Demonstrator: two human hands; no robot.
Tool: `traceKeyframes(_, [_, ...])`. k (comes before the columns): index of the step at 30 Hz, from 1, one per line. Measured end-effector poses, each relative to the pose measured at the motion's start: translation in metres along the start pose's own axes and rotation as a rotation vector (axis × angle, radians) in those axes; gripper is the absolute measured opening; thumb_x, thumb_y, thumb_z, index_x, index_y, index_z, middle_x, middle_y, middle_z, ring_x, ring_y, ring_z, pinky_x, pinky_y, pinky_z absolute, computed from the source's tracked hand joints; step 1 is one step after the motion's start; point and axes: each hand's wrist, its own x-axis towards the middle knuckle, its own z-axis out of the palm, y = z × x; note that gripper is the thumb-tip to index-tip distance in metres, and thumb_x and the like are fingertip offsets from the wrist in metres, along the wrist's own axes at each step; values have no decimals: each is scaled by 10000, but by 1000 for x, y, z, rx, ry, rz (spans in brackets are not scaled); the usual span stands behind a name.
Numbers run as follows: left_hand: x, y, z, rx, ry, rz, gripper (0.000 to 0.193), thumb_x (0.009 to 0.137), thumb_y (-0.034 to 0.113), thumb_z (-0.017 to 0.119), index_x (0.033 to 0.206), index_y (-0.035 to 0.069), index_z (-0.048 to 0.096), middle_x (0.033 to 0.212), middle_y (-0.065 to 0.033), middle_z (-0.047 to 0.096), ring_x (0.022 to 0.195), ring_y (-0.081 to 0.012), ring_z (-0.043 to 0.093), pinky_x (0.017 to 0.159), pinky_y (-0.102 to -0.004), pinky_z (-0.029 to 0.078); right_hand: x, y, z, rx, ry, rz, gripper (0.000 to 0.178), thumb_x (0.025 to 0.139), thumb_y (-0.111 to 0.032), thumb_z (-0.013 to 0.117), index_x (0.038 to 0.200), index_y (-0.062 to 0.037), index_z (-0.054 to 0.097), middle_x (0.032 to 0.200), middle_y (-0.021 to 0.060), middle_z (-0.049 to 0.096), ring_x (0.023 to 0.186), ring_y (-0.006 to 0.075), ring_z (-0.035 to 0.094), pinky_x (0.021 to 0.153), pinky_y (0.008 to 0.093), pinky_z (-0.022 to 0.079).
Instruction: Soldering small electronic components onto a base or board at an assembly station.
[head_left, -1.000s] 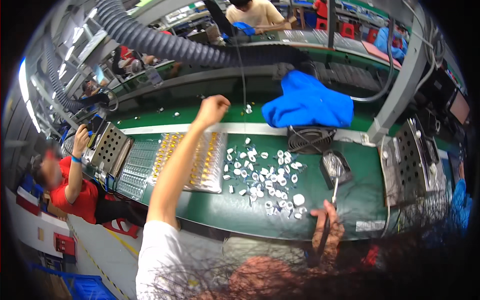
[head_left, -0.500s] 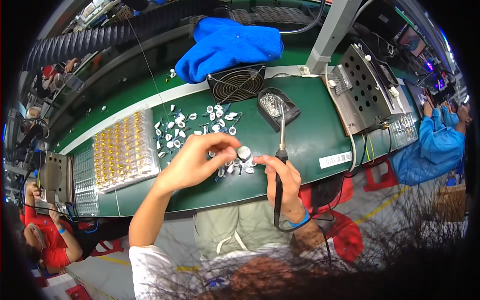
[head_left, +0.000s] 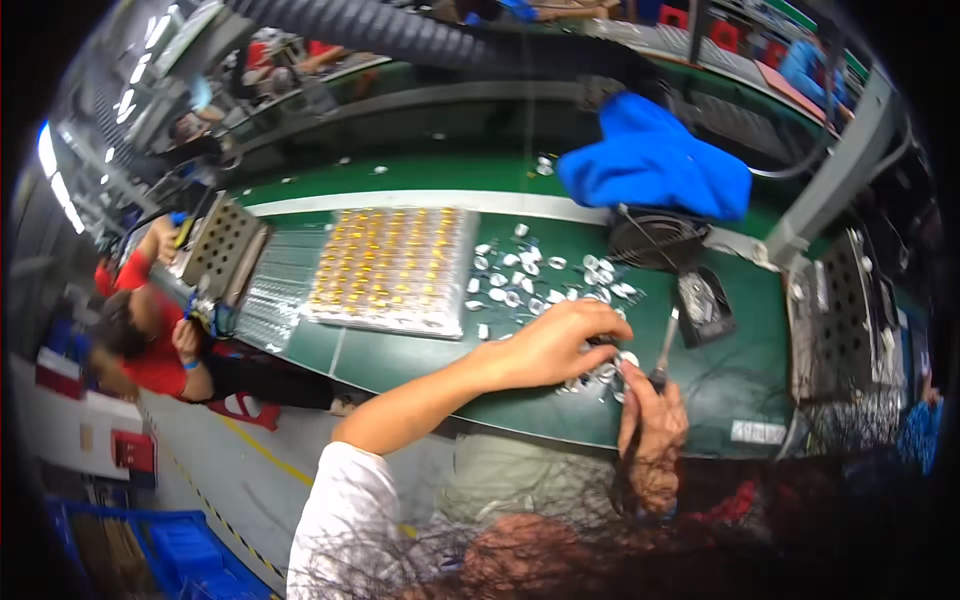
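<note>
My left hand [head_left: 555, 342] is curled over a heap of small white parts on the green bench, with thumb and fingertips closed at a small round white piece [head_left: 627, 359]. My right hand [head_left: 656, 415] grips a soldering iron [head_left: 667, 345] with a dark handle, its metal shaft pointing up and away. The fingertips of this hand reach the round white piece from the right. More small white parts [head_left: 512, 298] with dark wire ends lie scattered beyond my left hand. Motion blur and my fingers hide the exact grip on the piece.
A clear tray [head_left: 390, 270] of yellow-topped parts stands left, beside clear empty trays [head_left: 280, 285]. Behind are a black fan [head_left: 655, 238] and a blue cloth [head_left: 660, 165]. A soldering-tip cleaner [head_left: 703, 305] and a perforated metal box [head_left: 845, 310] stand right. A person in red [head_left: 155, 340] works far left.
The view has swung left, so the bench and both hands appear farther right. My hands stay close together around the round white piece, and the iron remains in my right hand.
</note>
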Motion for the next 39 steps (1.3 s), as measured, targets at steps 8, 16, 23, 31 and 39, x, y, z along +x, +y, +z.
traceKeyframes(8, [-85, -50, -160, 568, 404, -333, 166, 895, -22, 704, 1060, -31, 724, 964, -150, 764, 865, -287, 748, 800, -345, 581, -10, 4, 4, 174, 87, 158, 398, 921, -14, 677, 1288, -162, 723, 1065, 138, 624, 870, 321, 639, 790, 429, 520])
traceKeyframes(16, [-141, -98, -238, 923, 289, -491, 153, 892, 57, 682, 1026, 3, 733, 934, -219, 725, 882, -405, 702, 803, -465, 563, -17, 9, 3, 185, 29, 148, 444, 823, 115, 742, 1236, -3, 628, 1181, 166, 746, 898, 344, 664, 785, 415, 555])
traceKeyframes(23, [-132, -111, -242, 1063, 168, -631, 134, 891, 82, 695, 996, 27, 758, 924, -199, 731, 888, -395, 702, 820, -475, 560, -15, 6, 0, 172, 47, 139, 447, 822, 110, 747, 1240, 5, 628, 1180, 165, 746, 882, 340, 661, 763, 413, 554])
traceKeyframes(31, [-89, -51, -184, 262, 432, -400, 143, 943, 9, 673, 1067, -19, 740, 991, -73, 712, 897, -141, 669, 814, -291, 543, -8, 7, -4, 162, 95, 59, 447, 829, 78, 763, 1254, 10, 647, 1193, 167, 745, 844, 325, 667, 741, 397, 555])
traceKeyframes(39, [-21, -8, -55, -598, 293, -311, 186, 869, -118, 724, 1051, -80, 720, 1128, -152, 690, 1018, -200, 682, 908, -317, 582, -9, 2, -16, 261, 173, 53, 475, 809, 129, 749, 1260, 30, 635, 1196, 169, 745, 880, 333, 696, 751, 385, 562])
